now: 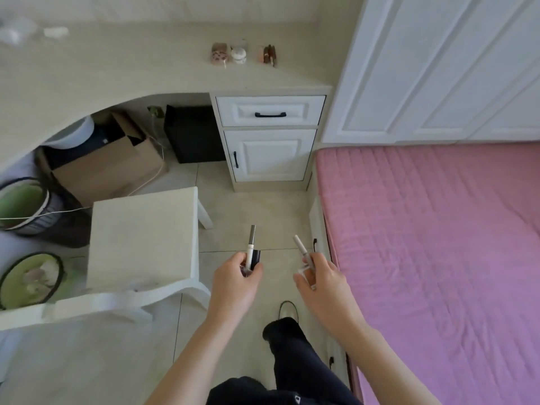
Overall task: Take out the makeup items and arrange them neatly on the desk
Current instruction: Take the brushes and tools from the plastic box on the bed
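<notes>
Fingers [253,271] of the left hand [233,283] curl round two things at once — a slim silver-and-white makeup pen [250,247] that stands upright out of the fist, and a small dark container [256,256] pressed just beside it. The right hand [318,280] pinches a second slim pen [304,252], white at its upper end and tilted up and to the left, together with a small clear-looking item [306,273] low in the grip; what that item is cannot be told. Both hands are held over the pale tiled floor [251,206], apart from each other, between a white stool [143,238] on the left and a bed with a pink quilted cover [438,244] on the right.

Further off stands the desk, its beige surface [117,68] curving away to the left. Near its back right end sit three small items in a row — a spotted pinkish one [219,54], a white round one [239,54] and a brownish one [268,54]. Under that end is a white drawer [270,111] with a dark handle above a white cabinet door [270,154]. In the knee space lie a cardboard box [117,165] and a black box [194,134]; two round green-lined baskets [23,206] sit at the left edge. A dark trouser leg and a shoe [287,309] show below the hands.
</notes>
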